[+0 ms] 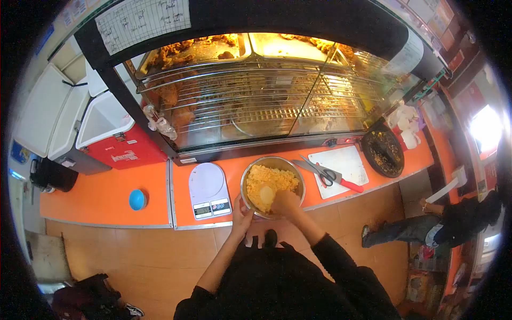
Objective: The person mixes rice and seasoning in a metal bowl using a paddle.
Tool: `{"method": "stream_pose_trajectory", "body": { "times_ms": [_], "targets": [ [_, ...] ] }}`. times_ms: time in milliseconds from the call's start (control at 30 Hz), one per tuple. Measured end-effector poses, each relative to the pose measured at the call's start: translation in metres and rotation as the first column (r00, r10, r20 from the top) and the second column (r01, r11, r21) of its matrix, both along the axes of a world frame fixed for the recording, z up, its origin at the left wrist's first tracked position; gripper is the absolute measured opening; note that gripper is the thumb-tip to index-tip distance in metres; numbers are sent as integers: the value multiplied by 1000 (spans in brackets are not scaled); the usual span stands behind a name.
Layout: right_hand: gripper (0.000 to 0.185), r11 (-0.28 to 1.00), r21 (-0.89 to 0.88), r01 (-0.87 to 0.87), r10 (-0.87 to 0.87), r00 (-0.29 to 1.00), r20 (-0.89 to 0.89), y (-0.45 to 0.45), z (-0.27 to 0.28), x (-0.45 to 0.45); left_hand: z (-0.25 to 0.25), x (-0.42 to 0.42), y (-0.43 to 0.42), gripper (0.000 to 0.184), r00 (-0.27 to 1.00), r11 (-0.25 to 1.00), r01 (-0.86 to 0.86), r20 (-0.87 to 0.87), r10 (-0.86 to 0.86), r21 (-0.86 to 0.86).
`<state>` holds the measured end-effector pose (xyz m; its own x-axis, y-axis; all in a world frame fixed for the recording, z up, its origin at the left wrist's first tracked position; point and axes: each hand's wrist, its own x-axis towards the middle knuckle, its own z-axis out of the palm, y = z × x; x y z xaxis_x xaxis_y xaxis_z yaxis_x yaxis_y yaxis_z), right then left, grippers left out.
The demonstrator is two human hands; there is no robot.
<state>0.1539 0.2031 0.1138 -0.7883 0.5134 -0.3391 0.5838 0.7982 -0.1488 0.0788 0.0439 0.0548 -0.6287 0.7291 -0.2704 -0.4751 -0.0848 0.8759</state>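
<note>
A metal bowl [299,177] full of yellow-orange rice [285,178] stands at the front edge of the orange counter. My left hand [242,217] grips the bowl's near-left rim, thumb up along the side. Over the bowl's near-right part, my right hand [286,204] is closed on a pale, round-ended utensil [265,195] that dips into the rice. Its handle is hidden by my fingers. Just left of the bowl sits a white digital kitchen scale [208,184] with nothing on its plate.
Scissors [326,175] and a red-handled knife [349,185] lie on a white cutting board [341,162]. Beyond are a dark round pan [383,152] and a glass food warmer [256,101]. A blue cup [137,199] and red cooler [125,146] stand left. Another person [442,226] is at right.
</note>
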Motion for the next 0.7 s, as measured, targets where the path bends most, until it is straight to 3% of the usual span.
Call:
{"method": "stream_pose_trajectory", "body": {
  "times_ms": [33, 100, 200, 233, 300, 333, 433, 500, 633, 667, 700],
  "targets": [
    [20, 1000, 2, -7, 7, 1000, 4, 3, 22, 3, -4, 1, 1, 65, 1000, 1000, -1, -12, 1, -4],
    [25, 980, -111, 163, -168, 985, -40, 2, 56, 8, -3, 4, -2, 65, 1000, 1000, -3, -19, 3, -13],
    [24, 999, 19, 50, -49, 998, -50, -27, -7, -2, 7, 4, 0, 67, 986, 990, 126, 116, -117, -66],
    [24, 998, 17, 55, -54, 997, -48, -24, -22, -2, 4, 5, 1, 67, 985, 991, 116, -123, -125, -72],
    [20, 996, 78, 53, -43, 991, -123, -17, -42, -5, -1, 5, 4, 68, 924, 992, 102, -361, -122, -74],
    [20, 996, 75, 52, -42, 991, -124, -7, -33, 2, -2, 9, 4, 68, 955, 994, 77, -279, -96, -79],
    [16, 961, 177, -214, 232, 969, -88, 37, 18, 21, 1, 10, 7, 66, 987, 994, 41, -153, -57, -106],
    [16, 985, 160, -59, 53, 998, 45, 39, 50, 25, 10, 13, 7, 65, 993, 989, 39, -107, -55, -140],
    [18, 984, 176, -27, 42, 996, -81, 26, -25, 14, 11, 14, 8, 64, 997, 991, 37, -58, -45, -126],
    [22, 998, 16, -67, 69, 993, -100, 39, -30, 21, 5, 12, 5, 64, 997, 992, 32, -59, -39, -121],
    [22, 997, 12, -82, 82, 991, -102, 47, -23, 31, 5, 10, 1, 64, 998, 992, 17, -61, -25, -126]
  ]
}}
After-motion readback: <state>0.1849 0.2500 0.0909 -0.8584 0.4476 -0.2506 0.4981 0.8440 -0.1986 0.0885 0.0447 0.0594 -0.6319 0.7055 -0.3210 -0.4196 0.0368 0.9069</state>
